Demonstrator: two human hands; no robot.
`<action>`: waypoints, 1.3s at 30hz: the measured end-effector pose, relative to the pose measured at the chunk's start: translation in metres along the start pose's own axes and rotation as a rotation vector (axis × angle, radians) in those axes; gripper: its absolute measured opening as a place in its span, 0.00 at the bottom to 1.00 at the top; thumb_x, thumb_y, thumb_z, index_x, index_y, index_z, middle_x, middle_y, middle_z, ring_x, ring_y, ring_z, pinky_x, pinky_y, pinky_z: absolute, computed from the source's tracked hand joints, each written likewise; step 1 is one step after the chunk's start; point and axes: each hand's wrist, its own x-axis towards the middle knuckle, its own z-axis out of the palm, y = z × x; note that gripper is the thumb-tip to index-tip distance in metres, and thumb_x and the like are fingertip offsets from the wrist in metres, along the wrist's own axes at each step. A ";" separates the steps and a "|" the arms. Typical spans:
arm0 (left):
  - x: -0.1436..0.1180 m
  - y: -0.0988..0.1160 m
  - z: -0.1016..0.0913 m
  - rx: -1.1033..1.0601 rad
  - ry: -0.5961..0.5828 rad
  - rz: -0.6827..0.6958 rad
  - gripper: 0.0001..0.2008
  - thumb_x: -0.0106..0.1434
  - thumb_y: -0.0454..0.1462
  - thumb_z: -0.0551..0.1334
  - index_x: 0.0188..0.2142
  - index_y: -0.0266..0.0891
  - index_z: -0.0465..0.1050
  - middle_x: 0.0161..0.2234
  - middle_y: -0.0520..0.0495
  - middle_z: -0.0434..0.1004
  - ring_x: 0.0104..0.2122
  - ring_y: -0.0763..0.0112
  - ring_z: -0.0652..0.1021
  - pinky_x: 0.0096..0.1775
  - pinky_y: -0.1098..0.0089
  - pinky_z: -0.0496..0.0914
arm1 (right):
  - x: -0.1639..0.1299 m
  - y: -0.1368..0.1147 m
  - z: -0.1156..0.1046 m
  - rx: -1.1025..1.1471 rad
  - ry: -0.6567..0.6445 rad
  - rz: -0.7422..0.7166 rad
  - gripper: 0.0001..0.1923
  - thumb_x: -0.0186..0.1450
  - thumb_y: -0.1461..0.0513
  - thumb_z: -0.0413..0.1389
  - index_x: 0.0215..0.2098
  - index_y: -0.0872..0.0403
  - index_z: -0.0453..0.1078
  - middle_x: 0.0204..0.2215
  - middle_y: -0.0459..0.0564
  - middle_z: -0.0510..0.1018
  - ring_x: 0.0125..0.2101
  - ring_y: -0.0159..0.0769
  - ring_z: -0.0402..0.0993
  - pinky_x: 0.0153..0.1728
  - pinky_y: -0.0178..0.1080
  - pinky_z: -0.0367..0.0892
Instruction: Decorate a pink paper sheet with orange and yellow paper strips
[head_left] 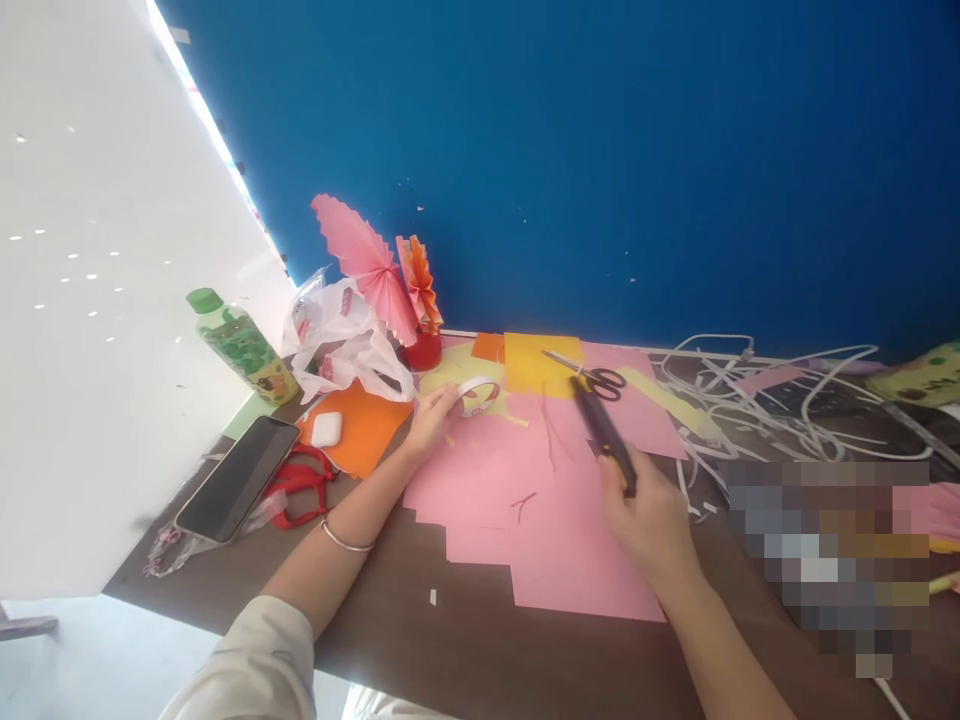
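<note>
Where the dark brown tabletop (480, 660) runs nearest the camera, two bare forearms reach forward over it, the left one wearing a thin silver bangle (346, 541) below a pale sleeve. The right hand (651, 520) is closed around the lower end of a long black tool with a yellow band (604, 436), blurred, which slants up and away over the large pink paper sheets (540, 510) spread across the middle of the table. Farther out, the left hand (431, 415) rests at the sheets' far left edge, its fingers pinching a small white roll of tape (478, 394). Left of that hand lie an orange paper sheet (367, 430) with a white earbud case (326, 428) on it, and a black smartphone (238, 478). Beyond the tool, black-handled scissors (592, 375) lie on yellow paper (532, 365). At the back stand pleated pink and orange paper fans (382, 270), a green-capped bottle (238, 343), and tangled white strips (780, 400) against the blue wall (600, 150).
</note>
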 end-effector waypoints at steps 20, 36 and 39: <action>-0.032 0.019 0.036 -0.476 -0.482 -0.366 0.22 0.50 0.38 0.69 0.44 0.33 0.72 0.40 0.37 0.76 0.41 0.62 0.77 0.45 0.63 0.66 | -0.008 -0.029 0.019 0.136 0.153 -0.669 0.18 0.62 0.66 0.52 0.51 0.52 0.64 0.44 0.56 0.73 0.46 0.41 0.70 0.46 0.45 0.65; -0.043 0.028 0.054 -0.363 -0.463 -0.309 0.17 0.57 0.44 0.63 0.41 0.33 0.72 0.40 0.39 0.76 0.43 0.61 0.75 0.45 0.64 0.67 | -0.011 -0.042 0.004 -0.101 0.439 -0.869 0.12 0.58 0.69 0.58 0.40 0.52 0.71 0.30 0.47 0.79 0.33 0.33 0.73 0.37 0.39 0.59; -0.043 0.030 0.047 -0.098 -0.546 -0.109 0.14 0.57 0.43 0.62 0.38 0.35 0.74 0.40 0.42 0.76 0.42 0.63 0.75 0.47 0.64 0.65 | -0.009 -0.040 0.001 -0.149 0.552 -0.776 0.12 0.55 0.67 0.62 0.38 0.51 0.72 0.26 0.45 0.79 0.29 0.31 0.72 0.35 0.39 0.56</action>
